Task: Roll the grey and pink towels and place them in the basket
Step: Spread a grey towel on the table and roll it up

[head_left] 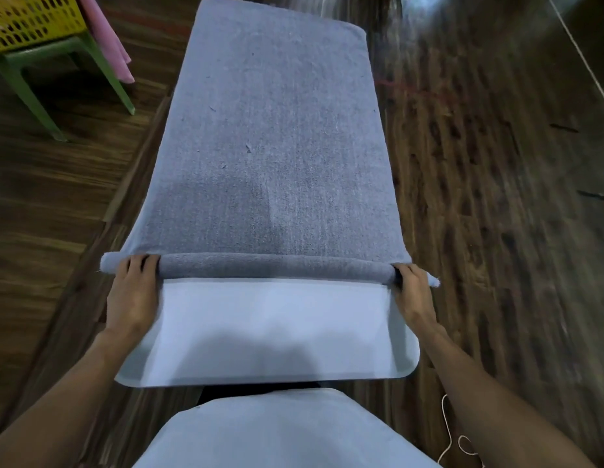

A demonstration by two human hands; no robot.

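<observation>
The grey towel [266,123] lies spread lengthwise over a narrow white table [270,329]. Its near end is wound into a thin roll [277,265] that runs across the table. My left hand [133,292] holds the roll's left end, fingers curled over it. At the right end, my right hand [413,292] has its fingers curled onto the roll too. The pink towel [106,35] hangs at the top left beside the yellow basket [30,21].
The yellow basket stands on a green stool [101,72] at the far left. Dark wooden floor [496,197] surrounds the table. A white cord [452,430] lies on the floor at the lower right.
</observation>
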